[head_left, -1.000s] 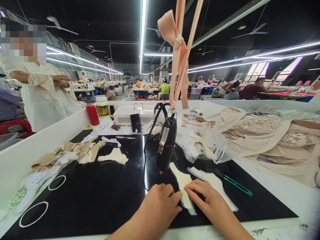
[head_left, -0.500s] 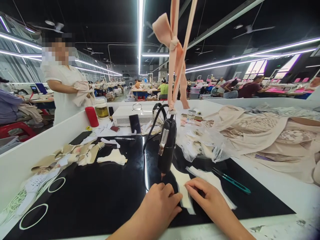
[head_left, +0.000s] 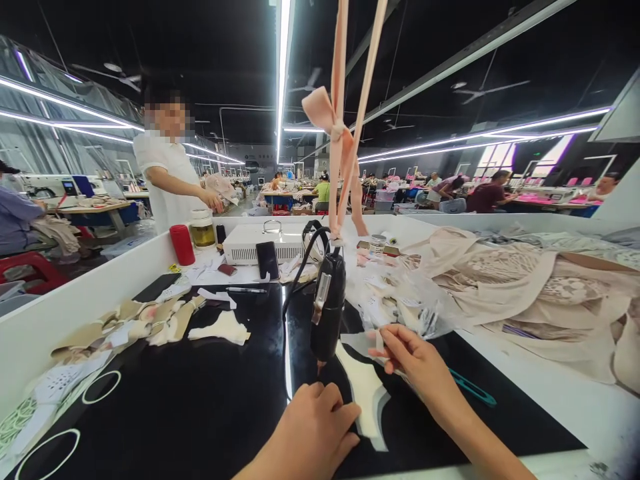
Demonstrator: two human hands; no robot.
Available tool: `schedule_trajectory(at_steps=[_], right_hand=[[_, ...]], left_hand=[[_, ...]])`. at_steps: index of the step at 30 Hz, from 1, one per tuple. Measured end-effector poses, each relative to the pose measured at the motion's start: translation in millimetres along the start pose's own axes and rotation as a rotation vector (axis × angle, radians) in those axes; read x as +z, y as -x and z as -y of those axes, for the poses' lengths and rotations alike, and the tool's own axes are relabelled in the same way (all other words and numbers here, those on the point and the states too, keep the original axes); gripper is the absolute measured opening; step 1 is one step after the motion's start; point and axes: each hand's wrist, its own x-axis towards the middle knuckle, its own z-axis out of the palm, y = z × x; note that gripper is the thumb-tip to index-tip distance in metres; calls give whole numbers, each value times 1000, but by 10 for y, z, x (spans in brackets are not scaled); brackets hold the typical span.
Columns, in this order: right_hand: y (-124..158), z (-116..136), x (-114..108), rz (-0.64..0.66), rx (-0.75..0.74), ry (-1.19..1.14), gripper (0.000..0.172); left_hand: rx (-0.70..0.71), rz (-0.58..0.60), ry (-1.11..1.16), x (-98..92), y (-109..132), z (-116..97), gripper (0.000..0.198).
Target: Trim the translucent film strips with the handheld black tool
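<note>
My left hand (head_left: 317,427) rests on the black work board (head_left: 200,413) with bent fingers. Its thumb and forefinger are at the left edge of a cream cut fabric piece (head_left: 367,390), which lies over a pale backing. To the right, my right hand (head_left: 410,353) is raised and pinches a thin whitish fabric piece (head_left: 357,343); part of that piece is hidden behind the hand. A black handheld tool (head_left: 329,307) with a pointed copper-coloured tip hangs just beyond my left hand, touching neither hand.
Peach straps (head_left: 340,133) suspend the tool. Teal thread snips (head_left: 473,387) lie partly behind my right forearm. At left are another cream piece (head_left: 223,327) and pale rings (head_left: 103,387). A white box (head_left: 265,241) and beige garments (head_left: 530,287) surround the board; a person (head_left: 167,173) stands beyond.
My right hand has left the cream piece and moved up and away, taking the whitish piece leftward. My left hand stays beside the cream piece. The standing person has moved right.
</note>
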Motion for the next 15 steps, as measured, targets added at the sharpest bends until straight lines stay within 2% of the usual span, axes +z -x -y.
schedule_trajectory(at_steps=[5,9,12,15], right_hand=[[30,144,-79,-131,-127,-96,46],[220,160,-131,-168,-201,-104,41],[427,152,-88,-102,-246,-44,41],[627,212,61,50,-254,1,50]], left_hand=[[-9,18,27,-3,-22,7,35],[-37,-6,158,7,-3,52,38],[-80,-92,460,-14,37,107,30],[-213,-153,961,-50,77,168,33]])
